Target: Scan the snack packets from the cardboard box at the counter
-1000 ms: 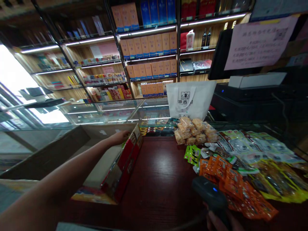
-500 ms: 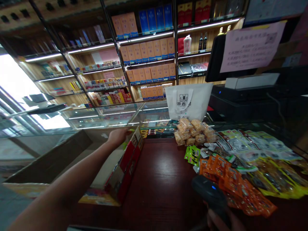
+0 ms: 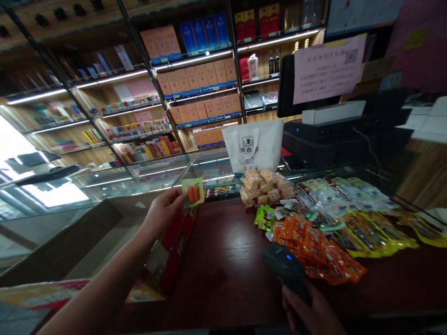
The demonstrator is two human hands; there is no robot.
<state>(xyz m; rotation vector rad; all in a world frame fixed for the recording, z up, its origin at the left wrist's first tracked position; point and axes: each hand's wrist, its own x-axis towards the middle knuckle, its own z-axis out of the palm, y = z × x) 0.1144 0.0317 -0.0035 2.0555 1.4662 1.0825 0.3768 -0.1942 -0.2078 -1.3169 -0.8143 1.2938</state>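
Note:
My left hand (image 3: 166,207) pinches a small green-edged snack packet (image 3: 193,191) with orange sausage-like pieces showing on its front. It is held up above the right wall of an open cardboard box (image 3: 89,223), which my forearm crosses. In my right hand (image 3: 303,302), low at the front, is a dark handheld barcode scanner (image 3: 284,263) with a blue light on top. Just beyond the scanner lie several orange snack packets (image 3: 310,239). Small green packets (image 3: 265,217) rest behind them, near a heap of clear-wrapped tan snacks (image 3: 263,186).
A white paper bag (image 3: 258,144) stands on the glass display counter (image 3: 157,172). Yellow-edged packs (image 3: 377,232) and silvery packs (image 3: 345,193) cover the right of the dark red table (image 3: 223,260). A monitor with a pink notice (image 3: 326,70) stands behind, before shelves of boxed goods.
My left hand has risen out of the box's right side, bringing the snack packet into plain view. The scanner has shifted slightly left and up in view, and the camera has turned right.

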